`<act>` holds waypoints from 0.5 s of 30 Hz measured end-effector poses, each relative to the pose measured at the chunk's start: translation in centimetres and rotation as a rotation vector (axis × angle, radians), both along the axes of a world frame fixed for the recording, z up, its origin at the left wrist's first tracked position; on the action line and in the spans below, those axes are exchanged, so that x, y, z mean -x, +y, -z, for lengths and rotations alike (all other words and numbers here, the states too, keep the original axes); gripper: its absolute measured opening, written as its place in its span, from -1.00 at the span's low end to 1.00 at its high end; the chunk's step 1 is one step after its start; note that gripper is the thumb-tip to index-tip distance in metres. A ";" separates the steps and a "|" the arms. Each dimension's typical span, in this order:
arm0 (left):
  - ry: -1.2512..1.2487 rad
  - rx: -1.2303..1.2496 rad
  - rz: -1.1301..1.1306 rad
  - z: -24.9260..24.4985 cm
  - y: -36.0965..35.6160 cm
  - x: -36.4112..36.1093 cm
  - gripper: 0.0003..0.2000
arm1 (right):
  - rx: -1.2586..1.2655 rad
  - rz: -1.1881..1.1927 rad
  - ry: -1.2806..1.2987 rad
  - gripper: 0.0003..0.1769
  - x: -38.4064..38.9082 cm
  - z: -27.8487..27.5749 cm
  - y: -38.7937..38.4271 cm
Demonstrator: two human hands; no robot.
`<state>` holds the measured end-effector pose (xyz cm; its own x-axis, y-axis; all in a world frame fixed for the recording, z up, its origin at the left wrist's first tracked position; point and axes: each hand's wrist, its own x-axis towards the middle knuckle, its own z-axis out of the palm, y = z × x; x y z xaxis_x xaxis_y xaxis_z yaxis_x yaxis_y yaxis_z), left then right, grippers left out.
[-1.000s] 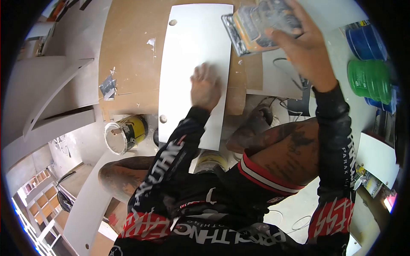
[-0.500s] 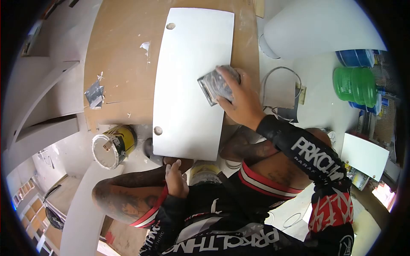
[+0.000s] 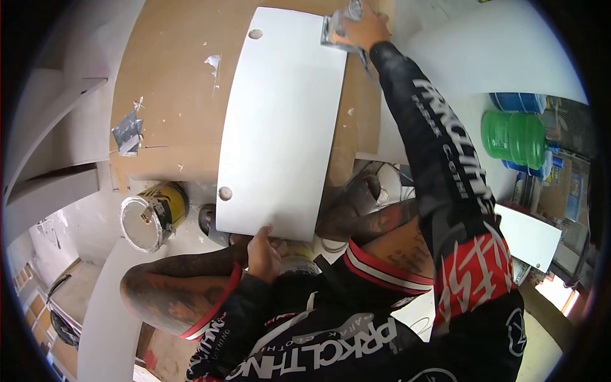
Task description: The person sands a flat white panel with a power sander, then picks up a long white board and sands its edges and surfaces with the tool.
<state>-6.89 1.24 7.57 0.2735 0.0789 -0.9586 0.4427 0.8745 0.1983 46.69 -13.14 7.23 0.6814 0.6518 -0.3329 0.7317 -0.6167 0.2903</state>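
A long white panel [image 3: 280, 121] with two round holes near its left edge lies on a brown board [image 3: 175, 83]. At the panel's upper right corner, my right hand [image 3: 368, 28] is wrapped round a dusty grey sander [image 3: 340, 28], whose flat pad rests on the panel's edge. My left hand [image 3: 264, 254] is at the near edge of the panel, with its thumb by the edge and its fingers bent beneath; it grips the panel there.
A paint can [image 3: 149, 216] with a yellow label stands at the left. Green [image 3: 514, 137] and blue water bottles are at the right. A grey sandpaper piece [image 3: 128, 132] lies on the board. A smaller white panel [image 3: 527, 235] is at the lower right.
My right hand has moved the sander away from me, from the panel's middle right to its upper right corner. My left hand has come up to the near edge. The view has shifted slightly.
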 end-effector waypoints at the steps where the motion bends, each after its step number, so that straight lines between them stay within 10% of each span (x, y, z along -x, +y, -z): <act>1: 0.021 0.001 0.006 -0.1 0.0 -0.1 -0.73 | -0.430 0.010 -0.314 -0.39 -3.0 4.3 -0.3; 3: 0.036 0.005 0.013 0.1 0.1 -0.5 -0.74 | -0.856 0.015 -0.635 -0.37 -4.2 4.9 -0.6; 6: 0.024 0.003 0.017 -0.3 0.2 -0.5 -0.74 | -0.184 -0.069 -0.360 -0.52 0.0 0.5 0.5; 9: 0.037 -0.019 -0.027 -0.8 -0.4 -1.3 -0.67 | -0.411 0.033 -0.380 -0.57 6.3 0.1 -1.8; 11: 0.039 -0.022 -0.042 -0.8 -0.8 -1.4 -0.66 | -0.981 0.519 -0.060 0.00 11.2 0.0 -2.5; 15: 0.032 0.012 -0.115 0.3 -0.9 -0.7 -0.63 | -1.115 0.569 0.129 -0.04 23.4 -3.2 -2.3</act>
<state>-6.21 0.33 7.30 0.2328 0.0961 -0.9678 0.3450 0.9222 0.1746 23.25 -15.49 10.47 0.9614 0.2459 0.1237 0.2662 -0.7171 -0.6442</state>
